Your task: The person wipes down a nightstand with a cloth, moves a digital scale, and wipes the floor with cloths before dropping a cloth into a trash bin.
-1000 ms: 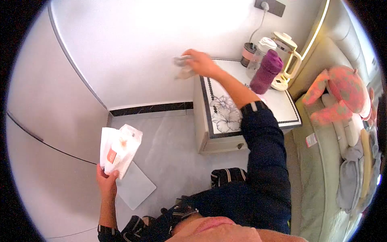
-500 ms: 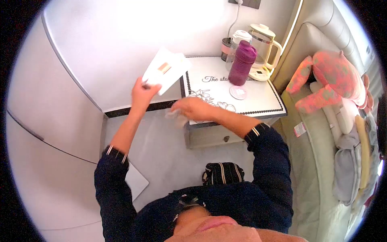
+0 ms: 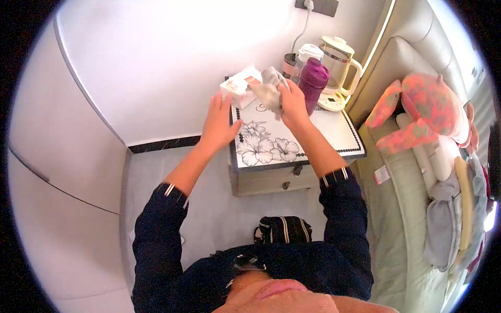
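My left hand (image 3: 219, 123) is open, its fingers stretched up to the near side of a white box (image 3: 236, 93) with a brownish patch on top. That box is at the back left corner of the nightstand (image 3: 271, 148); I cannot tell whether my fingertips press on it. A crumpled grey cloth (image 3: 273, 94) is gripped in my right hand (image 3: 294, 107), just right of the box and above the nightstand top. Close behind my right hand stands a purple shaker bottle (image 3: 314, 83).
Behind the purple bottle are a clear jug with a white lid (image 3: 309, 52), a pink-and-black cup (image 3: 289, 65) and a glass kettle (image 3: 336, 68). A bed (image 3: 396, 208) with a plush toy (image 3: 422, 101) lies right. A striped black bag (image 3: 285, 229) sits on the floor.
The white box went from being held up in my left hand to the nightstand's corner, and that hand let go. My right hand moved up and right with the cloth.
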Motion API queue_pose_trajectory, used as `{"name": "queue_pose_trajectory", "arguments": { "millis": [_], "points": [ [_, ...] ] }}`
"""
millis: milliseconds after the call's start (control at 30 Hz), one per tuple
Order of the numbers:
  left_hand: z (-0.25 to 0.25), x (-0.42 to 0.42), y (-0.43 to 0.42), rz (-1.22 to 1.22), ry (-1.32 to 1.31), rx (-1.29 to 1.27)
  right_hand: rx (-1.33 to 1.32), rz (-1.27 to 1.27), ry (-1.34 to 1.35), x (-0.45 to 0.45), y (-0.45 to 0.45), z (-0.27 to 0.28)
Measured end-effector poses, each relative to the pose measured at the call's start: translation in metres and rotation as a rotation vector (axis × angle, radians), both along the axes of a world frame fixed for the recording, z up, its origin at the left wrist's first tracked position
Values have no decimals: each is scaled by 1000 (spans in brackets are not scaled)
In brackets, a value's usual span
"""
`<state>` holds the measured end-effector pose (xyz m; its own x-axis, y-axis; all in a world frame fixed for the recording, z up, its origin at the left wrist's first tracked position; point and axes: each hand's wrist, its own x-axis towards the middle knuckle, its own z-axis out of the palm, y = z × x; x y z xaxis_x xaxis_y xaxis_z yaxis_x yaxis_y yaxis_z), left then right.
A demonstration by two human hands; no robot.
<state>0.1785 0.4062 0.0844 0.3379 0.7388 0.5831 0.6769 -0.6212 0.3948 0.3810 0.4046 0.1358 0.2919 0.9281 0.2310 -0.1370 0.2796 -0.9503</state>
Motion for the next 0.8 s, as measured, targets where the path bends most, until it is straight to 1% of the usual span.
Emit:
{"name": "queue_pose_trajectory", "arguments": {
  "millis": [33,100,133,167,233,300,333,367,433,500,533,600,633,700,733,800],
  "points": [
    [-8,-12,-6,-53,-27,5,-29,18,209,-2,22,0],
    [-23,-42,-29,-111,7,-80,-41,-70,269,-11,57,11],
    [-30,-60,-40,-180,-6,-81,-46,-113,298,-13,73,17],
    [-34,-81,-50,-248,-18,-83,-48,-238,272,-11,92,23],
    [-33,-130,-79,-258,42,-172,-52,-488,222,-8,136,34],
    [-37,-182,-105,-214,90,-233,-57,-738,176,-3,176,42],
    [-39,-207,-119,-186,67,-261,-58,-860,153,-3,191,45],
    [-40,-231,-134,-158,47,-290,-52,-886,108,-2,203,47],
    [-56,-271,-169,105,-48,-496,-47,-938,13,3,221,47],
    [-61,-294,-199,250,-164,-584,-54,-1037,-16,2,235,45],
    [-65,-302,-211,281,-164,-578,-59,-1084,-33,0,242,44],
    [-69,-313,-230,345,-167,-568,-67,-1047,-78,7,254,42],
    [-69,-315,-234,335,-182,-564,-72,-1027,-102,13,263,37],
    [-69,-316,-240,310,-214,-562,4,-1055,-86,29,298,25],
    [-69,-314,-241,312,-232,-551,42,-1073,-82,29,300,24],
    [-72,-317,-242,294,-235,-585,-47,-1067,-147,25,286,25]
  ]
}}
